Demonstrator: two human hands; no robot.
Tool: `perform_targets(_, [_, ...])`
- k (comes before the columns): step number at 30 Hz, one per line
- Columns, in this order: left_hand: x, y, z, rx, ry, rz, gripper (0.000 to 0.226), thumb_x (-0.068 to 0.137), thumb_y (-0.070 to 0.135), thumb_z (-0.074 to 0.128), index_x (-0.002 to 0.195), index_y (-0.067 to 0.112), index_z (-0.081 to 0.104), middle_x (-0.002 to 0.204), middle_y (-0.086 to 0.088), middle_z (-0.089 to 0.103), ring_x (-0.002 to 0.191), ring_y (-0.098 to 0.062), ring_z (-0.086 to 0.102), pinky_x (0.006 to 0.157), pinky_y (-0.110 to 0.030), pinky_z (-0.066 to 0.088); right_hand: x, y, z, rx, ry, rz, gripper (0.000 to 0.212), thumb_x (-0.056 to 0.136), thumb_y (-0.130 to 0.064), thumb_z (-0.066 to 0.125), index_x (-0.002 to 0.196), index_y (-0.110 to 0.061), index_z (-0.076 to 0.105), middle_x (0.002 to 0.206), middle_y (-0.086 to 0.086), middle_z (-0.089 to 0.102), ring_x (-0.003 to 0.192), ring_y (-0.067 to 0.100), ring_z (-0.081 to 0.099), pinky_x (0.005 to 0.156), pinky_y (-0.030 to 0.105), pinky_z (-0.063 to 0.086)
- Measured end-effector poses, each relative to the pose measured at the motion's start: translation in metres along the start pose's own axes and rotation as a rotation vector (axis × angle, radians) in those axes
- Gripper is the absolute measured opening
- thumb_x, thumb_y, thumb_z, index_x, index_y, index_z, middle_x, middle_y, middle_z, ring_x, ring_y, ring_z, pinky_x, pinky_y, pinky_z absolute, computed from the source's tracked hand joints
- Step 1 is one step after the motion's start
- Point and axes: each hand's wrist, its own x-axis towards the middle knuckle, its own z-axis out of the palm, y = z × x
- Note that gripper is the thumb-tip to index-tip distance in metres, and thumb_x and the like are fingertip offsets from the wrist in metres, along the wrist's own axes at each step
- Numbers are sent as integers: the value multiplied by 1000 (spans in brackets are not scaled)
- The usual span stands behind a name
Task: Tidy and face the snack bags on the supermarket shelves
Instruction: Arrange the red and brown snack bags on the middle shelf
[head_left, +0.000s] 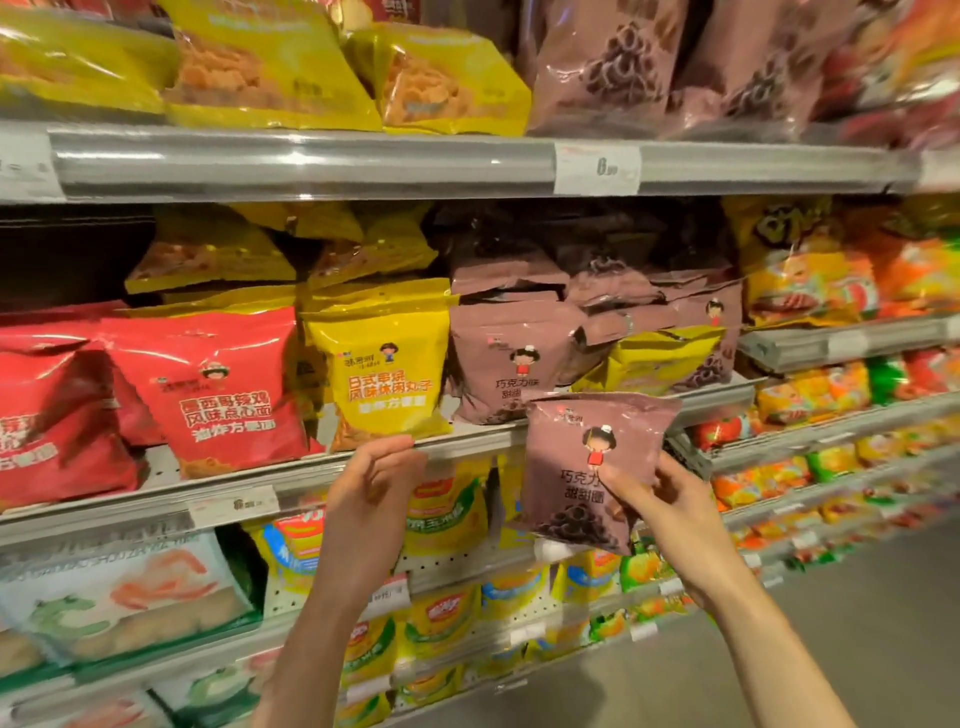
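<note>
The middle shelf (467, 441) carries, from its left end, red snack bags (228, 384) standing upright at the front edge, faces outward. Next to them stands a yellow snack bag (387, 371), upright and facing out, with more yellow bags stacked behind it. The left hand (376, 480) is raised in front of the shelf's front edge, directly below the yellow snack bag; its fingers (387, 447) are curled, the tips at the shelf's front rail. Whether they grip the rail or only touch it cannot be told. To the right of the yellow bag stands a mauve snack bag (506, 358), upright at the front edge, with further mauve bags piled loosely behind it. A second yellow bag (660, 358) lies tilted among the mauve bags toward the right end of the shelf. The right hand (660, 499) holds a separate mauve bag (582, 467) in front of the shelf's front edge, off the shelf and just below and right of the standing mauve bag. The thumb presses on the printed face and the other fingers wrap behind the bag's right side. The held bag is upright, slightly tilted, face toward the onlooker. The upper shelf (311, 161) carries yellow bags at left and mauve bags at right, with a price tag (597, 169) on its front rail.
</note>
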Motion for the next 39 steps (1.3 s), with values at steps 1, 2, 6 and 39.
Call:
perform_targets(1, [1,0,8,-16,-3,0,12,99,12,65,109,18,70,95,-10,76,88,-7,74,79,-30,55,3,-1,-7,4,-1,-9,32,76,-42,79,105,-29,77,89,-3,79,73,12,72,67,17,55])
perform_targets(2, [2,1,17,-37,-7,-5,13,99,10,65,111,15,69,97,-16,75,85,-4,74,76,-24,54,7,-1,-15,9,-2,-18,30,76,-41,79,104,-31,77,90,-4,79,73,10,72,66,16,54])
perform_targets(6, [5,5,59,-98,13,-17,17,98,3,65,111,13,66,94,-19,72,86,-17,64,70,-12,49,23,2,-55,-1,-58,-46,34,77,-47,85,109,-40,76,107,-15,78,97,-4,72,76,7,51])
perform_targets(39, [37,36,237,562,205,227,29,94,58,66,104,31,65,88,10,76,78,-14,72,77,-47,59,143,26,-224,4,-242,20,33,85,-38,76,117,-33,69,95,-17,78,87,0,73,72,18,54])
